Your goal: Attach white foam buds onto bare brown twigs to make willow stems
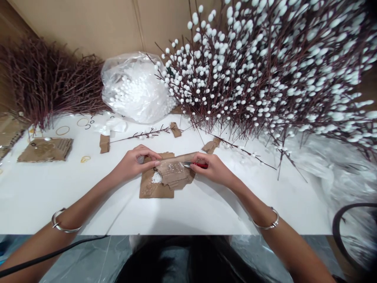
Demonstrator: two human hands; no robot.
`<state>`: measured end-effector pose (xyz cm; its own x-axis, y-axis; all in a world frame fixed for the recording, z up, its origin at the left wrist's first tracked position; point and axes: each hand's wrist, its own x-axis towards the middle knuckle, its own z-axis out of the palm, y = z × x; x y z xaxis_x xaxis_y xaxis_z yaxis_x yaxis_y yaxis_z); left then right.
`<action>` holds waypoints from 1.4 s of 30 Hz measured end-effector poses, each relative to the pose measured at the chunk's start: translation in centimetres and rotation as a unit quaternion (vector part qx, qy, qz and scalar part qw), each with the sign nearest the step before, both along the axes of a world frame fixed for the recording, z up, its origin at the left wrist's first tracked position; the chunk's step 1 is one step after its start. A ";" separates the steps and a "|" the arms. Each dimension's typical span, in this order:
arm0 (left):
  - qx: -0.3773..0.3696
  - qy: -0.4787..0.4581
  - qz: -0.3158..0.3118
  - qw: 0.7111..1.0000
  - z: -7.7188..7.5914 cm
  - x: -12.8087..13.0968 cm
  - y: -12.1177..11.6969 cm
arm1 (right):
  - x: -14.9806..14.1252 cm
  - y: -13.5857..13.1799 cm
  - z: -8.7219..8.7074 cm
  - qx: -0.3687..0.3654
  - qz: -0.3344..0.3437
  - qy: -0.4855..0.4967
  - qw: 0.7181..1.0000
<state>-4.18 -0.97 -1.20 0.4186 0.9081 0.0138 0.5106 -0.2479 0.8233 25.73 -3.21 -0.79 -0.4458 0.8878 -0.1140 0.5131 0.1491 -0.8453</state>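
Note:
My left hand [143, 162] is closed, with thumb and fingers at the upper left edge of a torn piece of cardboard [176, 179]. That piece overlaps a flatter cardboard sheet [159, 192], and a patch of white paste [156, 177] shows beside it. In my right hand [207, 165] is a slim red-handled tool [200, 165] with a pointed metal tip; its exact kind is hard to make out. The tip points left, over white specks on the torn cardboard.
Behind stand a bundle of bare brown twigs [59, 82], a clear plastic bag [138, 90] of white buds, and many white-budded stems [235, 74]. A budded twig [147, 134] lies on the white table [118, 208]. Another cardboard piece [45, 150] lies left; plastic wrap [341, 173], right.

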 end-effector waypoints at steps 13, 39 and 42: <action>0.009 -0.011 0.011 1.000 -0.7 0.0 0.1 | -0.1 0.1 -0.1 0.010 0.019 -0.004 1.000; 0.002 -0.025 0.005 1.000 -0.4 0.1 0.1 | -0.7 0.0 -0.6 0.041 -0.002 -0.017 0.999; 0.001 -0.027 0.007 1.000 -0.5 0.1 0.2 | -0.8 0.0 -0.7 0.040 -0.003 -0.016 0.999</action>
<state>-4.11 -0.79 -1.69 0.4039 0.9140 0.0382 0.4686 -0.2425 0.8495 24.94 -3.23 -1.50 -0.4369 0.8977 -0.0573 0.5408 0.2113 -0.8142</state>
